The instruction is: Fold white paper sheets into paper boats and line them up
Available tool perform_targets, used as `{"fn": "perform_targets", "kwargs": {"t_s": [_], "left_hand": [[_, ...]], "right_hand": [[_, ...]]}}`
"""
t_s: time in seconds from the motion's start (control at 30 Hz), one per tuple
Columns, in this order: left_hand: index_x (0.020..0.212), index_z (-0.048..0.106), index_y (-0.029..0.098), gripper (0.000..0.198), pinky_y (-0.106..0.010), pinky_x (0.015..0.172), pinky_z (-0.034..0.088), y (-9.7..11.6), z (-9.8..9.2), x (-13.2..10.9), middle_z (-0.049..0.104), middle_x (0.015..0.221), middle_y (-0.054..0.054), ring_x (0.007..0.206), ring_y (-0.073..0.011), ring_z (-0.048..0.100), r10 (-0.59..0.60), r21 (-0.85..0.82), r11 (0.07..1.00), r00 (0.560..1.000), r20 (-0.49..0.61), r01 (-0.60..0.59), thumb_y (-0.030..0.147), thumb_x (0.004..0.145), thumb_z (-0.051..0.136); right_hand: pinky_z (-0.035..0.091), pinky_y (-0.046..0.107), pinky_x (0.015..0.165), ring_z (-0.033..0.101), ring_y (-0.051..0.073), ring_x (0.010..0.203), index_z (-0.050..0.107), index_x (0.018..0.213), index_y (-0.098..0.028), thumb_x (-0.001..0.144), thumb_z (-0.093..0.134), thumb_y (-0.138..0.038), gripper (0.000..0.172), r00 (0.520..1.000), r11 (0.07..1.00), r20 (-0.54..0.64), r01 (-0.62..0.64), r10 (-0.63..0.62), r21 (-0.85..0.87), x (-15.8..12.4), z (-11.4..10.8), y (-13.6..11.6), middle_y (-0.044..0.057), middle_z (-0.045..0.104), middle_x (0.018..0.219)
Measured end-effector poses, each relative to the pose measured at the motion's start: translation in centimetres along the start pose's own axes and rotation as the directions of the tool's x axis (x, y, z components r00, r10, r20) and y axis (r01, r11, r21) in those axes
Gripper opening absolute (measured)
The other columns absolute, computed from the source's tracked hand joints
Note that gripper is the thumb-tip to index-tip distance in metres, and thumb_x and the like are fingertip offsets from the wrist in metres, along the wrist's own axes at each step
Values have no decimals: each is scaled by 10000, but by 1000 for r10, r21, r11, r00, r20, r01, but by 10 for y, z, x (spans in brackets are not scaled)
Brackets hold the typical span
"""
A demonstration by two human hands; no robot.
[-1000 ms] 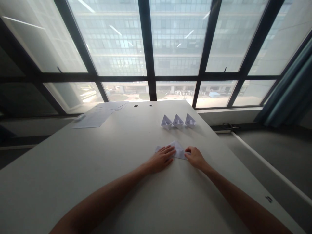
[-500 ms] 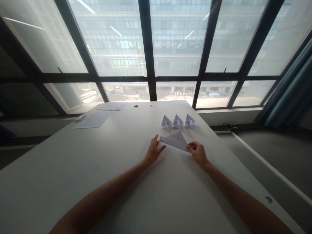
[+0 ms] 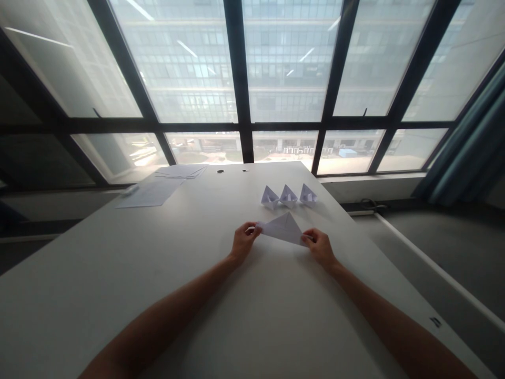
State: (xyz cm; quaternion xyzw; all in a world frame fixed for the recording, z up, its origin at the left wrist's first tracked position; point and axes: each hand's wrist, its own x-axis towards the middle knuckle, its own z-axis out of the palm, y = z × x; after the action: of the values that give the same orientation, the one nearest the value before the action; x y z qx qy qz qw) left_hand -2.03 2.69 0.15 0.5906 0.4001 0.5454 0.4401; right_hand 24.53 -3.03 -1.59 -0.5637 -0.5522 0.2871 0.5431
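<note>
A folded sheet of white paper (image 3: 283, 229), roughly triangular with its peak pointing away from me, is stretched between my hands. My left hand (image 3: 243, 241) pinches its left corner between thumb and fingers. At the right corner, my right hand (image 3: 319, 245) grips it the same way. Just beyond the folded paper, three paper boats stand in a row: a left one (image 3: 270, 197), a middle one (image 3: 288, 196) and a right one (image 3: 307, 195).
Loose white sheets (image 3: 152, 192) lie at the far left of the white table (image 3: 177, 252). Two cable holes, one of them a dark round hole (image 3: 220, 171), are near the far edge. A small dark fitting (image 3: 435, 322) sits near the right edge. Windows rise behind.
My left hand has gone from spread fingers beside the paper to a pinch on its left corner. My right hand has kept its hold at the right corner.
</note>
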Motion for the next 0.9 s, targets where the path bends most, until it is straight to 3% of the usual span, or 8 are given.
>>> {"fn": "perform_targets", "kwargs": {"t_s": [0.23,0.43,0.63,0.8,0.9], "left_hand": [[821,653,163,273,-285,706,544,1,1,1,648,953,-53,786,-156,647,149,68,987,987,-60,-145,415,764,740],[825,601,174,267,-283,675,544,-2,2,1,618,777,-12,743,-159,631,110,45,993,994,-30,-108,414,790,714],[926,608,175,313,-318,690,576,1,5,-1,617,897,-28,811,-174,642,80,-1,997,997,-9,-80,421,776,729],[824,684,164,231,-331,772,538,2,2,-1,676,864,-52,816,-189,644,144,155,975,985,92,-157,391,796,714],[781,722,165,224,-327,782,525,2,1,1,670,935,-75,852,-198,639,192,257,943,977,95,-210,389,796,711]], "right_hand": [[497,291,660,645,197,715,661,804,-162,732,661,-373,223,1000,1000,-1,0,0,5,0,1,1,47,695,757],[485,286,647,633,193,702,664,800,-161,733,653,-377,226,1000,1000,-6,-2,2,-9,0,1,-2,46,688,748],[457,278,610,596,181,654,668,796,-156,727,651,-393,248,999,1000,-28,-17,17,-10,-1,0,-4,41,672,722],[432,272,572,556,166,601,663,798,-151,722,655,-403,263,998,999,-57,-37,38,10,-1,-1,-5,26,642,669],[419,268,555,539,158,579,662,804,-148,723,658,-404,268,997,999,-65,-43,45,28,-1,-2,-5,20,631,648]]}}
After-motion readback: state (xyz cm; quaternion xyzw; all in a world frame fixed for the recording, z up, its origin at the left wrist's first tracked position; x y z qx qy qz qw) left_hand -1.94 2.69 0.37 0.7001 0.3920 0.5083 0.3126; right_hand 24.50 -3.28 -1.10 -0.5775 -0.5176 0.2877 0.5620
